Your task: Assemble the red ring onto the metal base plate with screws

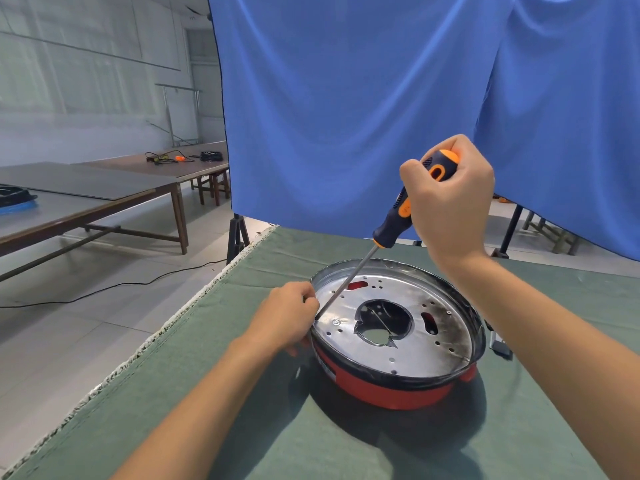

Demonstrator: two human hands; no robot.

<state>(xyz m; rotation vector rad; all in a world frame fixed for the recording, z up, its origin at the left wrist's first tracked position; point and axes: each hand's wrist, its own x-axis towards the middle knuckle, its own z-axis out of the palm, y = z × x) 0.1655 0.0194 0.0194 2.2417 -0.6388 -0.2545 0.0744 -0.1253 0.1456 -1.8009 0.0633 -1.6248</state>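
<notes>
Green cloth covers the worktop (242,393), blue curtain (346,116) behind. On it the metal base plate (415,344) sits in the red ring (388,393). The right hand (450,202) grips a screwdriver (398,216), its tip at the plate's left edge, where the left hand's (287,317) fingers pinch, probably a screw. One screw looks seated; several holes remain.

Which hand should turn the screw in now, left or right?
Right. The right hand already grips the screwdriver, while the left hand steadies its tip at the metal base plate rim.
</notes>
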